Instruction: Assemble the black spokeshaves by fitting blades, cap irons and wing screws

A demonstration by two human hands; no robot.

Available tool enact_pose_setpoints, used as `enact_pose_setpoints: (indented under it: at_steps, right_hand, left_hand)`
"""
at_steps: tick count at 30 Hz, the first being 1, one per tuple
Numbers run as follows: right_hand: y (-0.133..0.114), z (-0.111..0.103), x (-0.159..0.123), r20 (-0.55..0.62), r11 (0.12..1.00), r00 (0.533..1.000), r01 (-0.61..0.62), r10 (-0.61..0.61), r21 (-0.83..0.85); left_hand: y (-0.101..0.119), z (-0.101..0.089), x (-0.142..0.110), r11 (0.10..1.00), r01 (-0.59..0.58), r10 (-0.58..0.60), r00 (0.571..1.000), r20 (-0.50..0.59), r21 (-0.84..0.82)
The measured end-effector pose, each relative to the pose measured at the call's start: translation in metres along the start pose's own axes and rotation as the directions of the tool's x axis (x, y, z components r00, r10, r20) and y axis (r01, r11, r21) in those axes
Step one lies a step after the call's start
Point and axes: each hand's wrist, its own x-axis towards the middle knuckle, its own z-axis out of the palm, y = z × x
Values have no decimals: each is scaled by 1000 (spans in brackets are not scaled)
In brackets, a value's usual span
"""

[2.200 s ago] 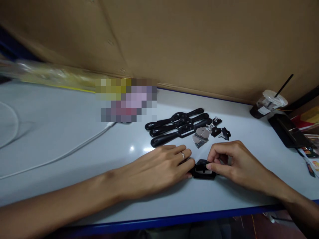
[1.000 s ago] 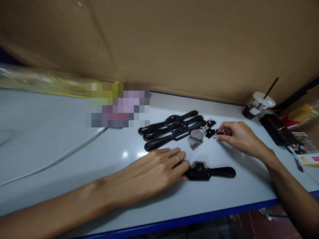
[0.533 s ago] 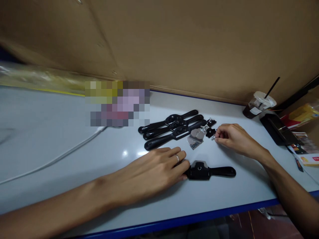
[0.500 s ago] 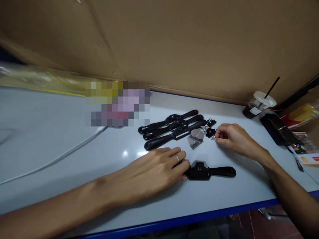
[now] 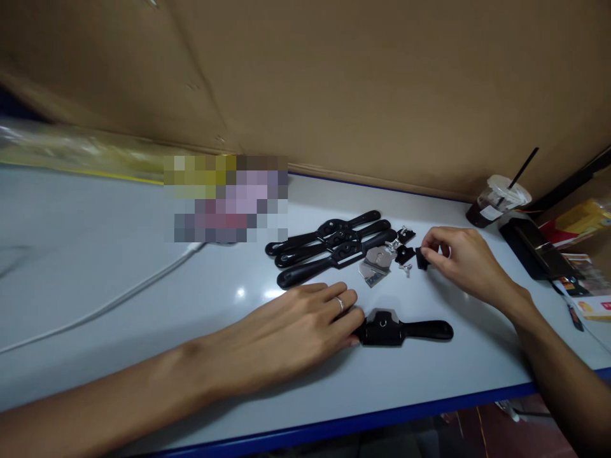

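My left hand (image 5: 310,321) is closed around the left handle of a black spokeshave (image 5: 382,334) lying on the table, a metal blade showing at its upper edge. In a pinch, my right hand (image 5: 470,264) holds a small black cap plate (image 5: 421,259) just above the tabletop. Left of that hand lie a silver thumbscrew (image 5: 405,270), other black cap plates (image 5: 405,256) with small silver screws, and flat steel blades (image 5: 377,264). Beyond my left hand are several black spokeshave bodies (image 5: 334,245), side by side.
A plastic cup (image 5: 496,197) with dark drink and a straw stands at the back right, by a black stand (image 5: 527,248). A white cable (image 5: 133,292) crosses the left side to a blurred-out object. Cardboard (image 5: 334,89) walls the back; the table's blue edge (image 5: 334,416) is in front.
My right hand has moved slightly right and back, leaving the silver thumbscrew on the table and now pinching a black cap plate. My left hand has stayed on the spokeshave handle.
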Motion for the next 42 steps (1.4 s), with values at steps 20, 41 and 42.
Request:
enact_pose_setpoints:
  at_steps: [20, 41, 42]
  right_hand:
    - [-20, 12, -13, 225, 970, 970, 136, -89, -203]
    - [-38, 14, -18, 453, 500, 871, -310, -193, 809]
    - [-38, 15, -18, 459, 507, 866, -311, -197, 804]
  left_hand:
    - [0, -2, -2, 1000, -4, 4, 1000, 26, 4]
    - [0, -1, 0, 1000, -11, 11, 1000, 1, 20]
    - [1, -2, 0, 1000, -14, 14, 1000, 4, 23]
